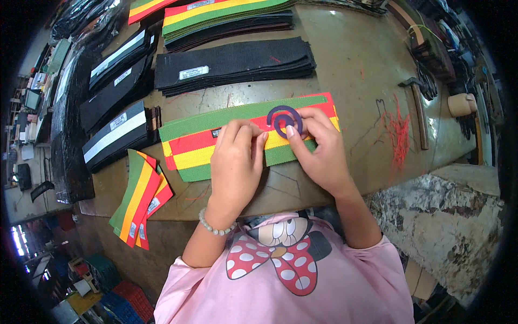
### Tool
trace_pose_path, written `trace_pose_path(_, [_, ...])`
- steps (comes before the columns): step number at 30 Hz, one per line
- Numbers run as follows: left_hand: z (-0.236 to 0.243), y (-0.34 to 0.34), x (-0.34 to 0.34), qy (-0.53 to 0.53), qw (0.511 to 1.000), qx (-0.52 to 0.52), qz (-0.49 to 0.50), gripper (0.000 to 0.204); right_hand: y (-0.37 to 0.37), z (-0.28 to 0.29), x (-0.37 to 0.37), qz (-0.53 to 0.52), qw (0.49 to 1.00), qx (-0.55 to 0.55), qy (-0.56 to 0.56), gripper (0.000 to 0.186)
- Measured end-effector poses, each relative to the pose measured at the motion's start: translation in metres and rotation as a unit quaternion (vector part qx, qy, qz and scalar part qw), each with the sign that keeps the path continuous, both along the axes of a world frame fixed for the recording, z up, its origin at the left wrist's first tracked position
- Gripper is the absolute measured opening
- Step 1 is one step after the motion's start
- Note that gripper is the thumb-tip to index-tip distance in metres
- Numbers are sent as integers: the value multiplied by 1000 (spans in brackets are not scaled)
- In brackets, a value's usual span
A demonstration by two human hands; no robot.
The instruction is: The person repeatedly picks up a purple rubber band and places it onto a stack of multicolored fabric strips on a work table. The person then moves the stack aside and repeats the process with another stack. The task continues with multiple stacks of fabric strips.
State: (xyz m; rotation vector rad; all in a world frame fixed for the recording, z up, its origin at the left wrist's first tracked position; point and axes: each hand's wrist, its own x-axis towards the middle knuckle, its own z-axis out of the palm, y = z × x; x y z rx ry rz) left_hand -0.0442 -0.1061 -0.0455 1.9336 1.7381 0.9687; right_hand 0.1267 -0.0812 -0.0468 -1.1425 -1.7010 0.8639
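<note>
A striped woven strip [189, 156] in green, red and yellow lies across the table in front of me, with another layer of striped webbing at its edges. My left hand [236, 154] rests over its middle, thumb and fingers pinched together; what they pinch, if anything, is hidden. Beside a finger sits a small dark label [216, 133] on the red band. My right hand [322, 148] is closed on a dark purple spiral-shaped piece [297, 120], held between thumb and fingers over the right part of the strip. Its exact kind is unclear.
Stacks of black strips [237, 62] and striped strips [229, 16] lie beyond; more black-and-white strips [121, 132] are at left. Striped pieces [135, 197] overhang the table's near edge. Right are tangled red threads [398, 135], a hammer-like wooden tool [420, 116] and a cardboard roll [462, 105].
</note>
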Motion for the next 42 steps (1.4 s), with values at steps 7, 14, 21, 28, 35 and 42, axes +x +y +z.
trace_pose_path(7, [-8,3,-1,67,994,82,-26,10,-1,-10,2,2,999,34,-29,10])
trace_pose_path(14, [-5,8,-6,40,998,36,-26,11,-3,-8,-3,-44,999,-21,12,10])
trace_pose_path(21, [0,12,-7,-65,996,-43,42,14,0,-12,-2,-59,998,7,13,10])
trace_pose_path(28, [9,26,-7,-49,998,-32,-18,14,1,-13,-10,-89,995,7,40,12])
trace_pose_path(35, [8,28,-6,13,998,10,-61,9,-1,-13,-12,-95,995,4,8,11])
trace_pose_path(42, [-9,22,1,86,993,73,-46,10,0,-16,-13,-85,995,46,-32,12])
